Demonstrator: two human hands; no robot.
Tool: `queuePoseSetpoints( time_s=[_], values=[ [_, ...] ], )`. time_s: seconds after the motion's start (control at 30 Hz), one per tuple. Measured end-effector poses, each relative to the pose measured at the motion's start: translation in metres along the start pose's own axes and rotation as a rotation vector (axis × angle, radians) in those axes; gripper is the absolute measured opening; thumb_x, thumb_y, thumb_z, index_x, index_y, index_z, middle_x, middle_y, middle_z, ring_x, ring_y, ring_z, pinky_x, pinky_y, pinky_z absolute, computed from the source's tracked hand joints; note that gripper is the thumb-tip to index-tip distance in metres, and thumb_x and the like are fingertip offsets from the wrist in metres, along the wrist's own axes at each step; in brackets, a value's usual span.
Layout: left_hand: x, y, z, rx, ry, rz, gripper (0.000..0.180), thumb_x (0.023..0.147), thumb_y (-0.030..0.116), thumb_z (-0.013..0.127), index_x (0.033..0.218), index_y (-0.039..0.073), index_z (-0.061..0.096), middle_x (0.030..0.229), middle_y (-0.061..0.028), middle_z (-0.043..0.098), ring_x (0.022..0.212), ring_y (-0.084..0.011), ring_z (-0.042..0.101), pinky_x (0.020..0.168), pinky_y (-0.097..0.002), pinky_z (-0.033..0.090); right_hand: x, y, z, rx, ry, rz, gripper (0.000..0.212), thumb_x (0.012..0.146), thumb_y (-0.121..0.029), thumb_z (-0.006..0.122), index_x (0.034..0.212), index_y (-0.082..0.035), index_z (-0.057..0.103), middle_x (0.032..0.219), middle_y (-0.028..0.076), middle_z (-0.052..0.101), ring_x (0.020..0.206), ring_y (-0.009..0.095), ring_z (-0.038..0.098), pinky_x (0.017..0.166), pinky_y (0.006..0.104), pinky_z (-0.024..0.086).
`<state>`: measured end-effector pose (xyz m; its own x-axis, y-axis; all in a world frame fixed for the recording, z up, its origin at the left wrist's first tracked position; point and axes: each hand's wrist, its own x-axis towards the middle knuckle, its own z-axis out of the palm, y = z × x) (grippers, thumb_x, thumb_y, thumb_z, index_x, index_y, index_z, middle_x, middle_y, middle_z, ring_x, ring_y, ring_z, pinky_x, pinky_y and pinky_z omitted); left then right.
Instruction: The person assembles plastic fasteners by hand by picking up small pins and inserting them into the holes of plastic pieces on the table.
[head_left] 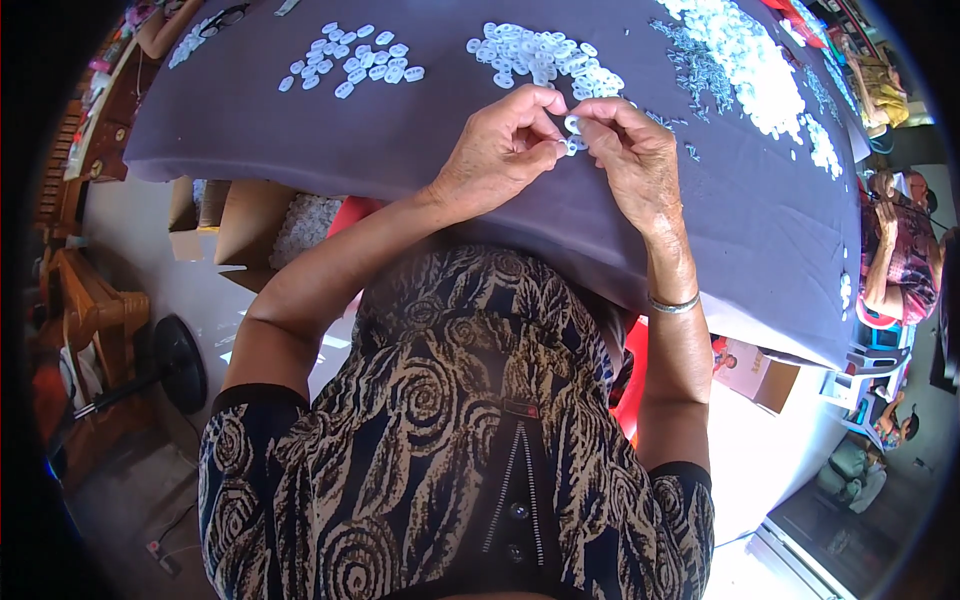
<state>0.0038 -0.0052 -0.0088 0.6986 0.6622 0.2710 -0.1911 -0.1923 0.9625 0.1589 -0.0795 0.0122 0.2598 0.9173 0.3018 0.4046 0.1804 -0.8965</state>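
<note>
Under the left hand and right hand spreads a dark-covered table. Beyond the right hand, off to its right, lies the biggest white heap, so plenty seems left. Just past the fingertips sits a pile of white ovals; out past the left hand, a looser scatter of ovals; at this size I can't tell whether either group is finished. Small grey parts border the heap. Between the hands, thumbs and forefingers pinching them, small white pieces look mid-work.
</note>
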Motion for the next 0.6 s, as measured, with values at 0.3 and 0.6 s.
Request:
queuePoseSetpoints(
  time_s=[0.3, 0.6],
  values=[
    [0.0000, 0.0020, -0.0003, 0.023, -0.005, -0.007, 0.030, 0.082, -0.003, 0.060, 0.110, 0.001, 0.049, 0.078, -0.0017, 0.058, 0.070, -0.0036, 0.052, 0.062, -0.0190, 0.045, 0.0013, -0.0004, -0.0035, -0.005, -0.012, 0.052, 0.012, 0.086, -0.006, 0.058, 0.094, -0.003, 0.066, 0.074, -0.003, 0.059, 0.062, 0.003, 0.048, 0.055, 0.0194, 0.042],
    [-0.0005, 0.0010, -0.0001, 0.014, -0.009, 0.000, 0.031, 0.082, -0.003, 0.060, 0.110, 0.001, 0.049, 0.078, -0.0017, 0.058, 0.069, -0.0036, 0.052, 0.062, -0.0191, 0.046, 0.0009, -0.0008, -0.0017, 0.038, 0.013, 0.024, 0.010, 0.085, -0.005, 0.060, 0.093, -0.002, 0.066, 0.069, -0.003, 0.057, 0.060, 0.002, 0.046, 0.053, 0.0190, 0.041]
  ],
)
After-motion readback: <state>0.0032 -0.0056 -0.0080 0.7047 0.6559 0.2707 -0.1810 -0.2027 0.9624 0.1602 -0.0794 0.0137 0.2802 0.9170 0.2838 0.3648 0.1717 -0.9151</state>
